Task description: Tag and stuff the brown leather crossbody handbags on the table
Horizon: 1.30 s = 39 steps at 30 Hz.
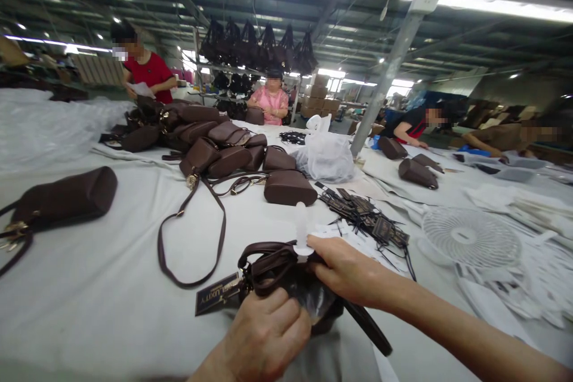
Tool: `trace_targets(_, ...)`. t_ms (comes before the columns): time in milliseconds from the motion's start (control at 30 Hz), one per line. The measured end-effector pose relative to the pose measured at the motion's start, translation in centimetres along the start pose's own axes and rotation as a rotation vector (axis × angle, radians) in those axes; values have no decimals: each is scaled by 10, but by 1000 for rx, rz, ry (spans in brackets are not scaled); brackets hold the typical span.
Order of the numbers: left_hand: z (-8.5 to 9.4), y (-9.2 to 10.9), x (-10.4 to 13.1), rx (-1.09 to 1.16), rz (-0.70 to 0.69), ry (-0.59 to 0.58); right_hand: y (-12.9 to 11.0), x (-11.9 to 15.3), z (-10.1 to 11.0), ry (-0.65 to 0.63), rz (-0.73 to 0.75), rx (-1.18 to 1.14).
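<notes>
A dark brown bag (329, 316) with clear plastic at its opening lies at the table's near edge. My left hand (268, 331) is closed on the near side of the bag, below its bundled strap (273, 265); its fingertips are hidden. My right hand (342, 265) pinches a white strip (302, 230) that stands up beside the bundled strap. A black tag with gold lettering (218, 294) hangs to the left of the bag. A brown flap or strap end sticks out under my right wrist.
Brown bags (233, 161) are heaped beyond my hands, one (67, 200) lying far left. Black tags (367, 215) and a white fan (470, 237) are at the right, near a metal post (389, 59). Several people work around the table (134, 250).
</notes>
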<state>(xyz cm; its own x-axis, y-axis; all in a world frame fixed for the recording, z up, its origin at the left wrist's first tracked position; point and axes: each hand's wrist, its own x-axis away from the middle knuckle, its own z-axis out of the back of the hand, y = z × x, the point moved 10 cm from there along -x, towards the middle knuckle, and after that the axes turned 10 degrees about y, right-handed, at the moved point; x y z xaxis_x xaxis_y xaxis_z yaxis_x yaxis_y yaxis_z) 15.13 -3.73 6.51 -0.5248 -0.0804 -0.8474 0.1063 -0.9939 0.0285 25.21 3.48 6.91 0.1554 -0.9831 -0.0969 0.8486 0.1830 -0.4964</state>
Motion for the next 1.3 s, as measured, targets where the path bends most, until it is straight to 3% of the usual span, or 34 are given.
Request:
trace_targets(633,5,4,-3,7,-53,-48,5,2,-4,-44,-58,71)
trace_targets(933,0,-1,-3,54,-14,-84,13,-2,-2,16,-56,80)
trace_targets(1167,17,-15,1,-75,88,147,19,-15,9,31,-85,-62)
trace_targets(1233,12,-19,0,-88,117,118,15,-18,13,28,-61,-44)
trace_targets(1300,2,-24,-5,-119,156,14,7,-18,20,43,-19,11)
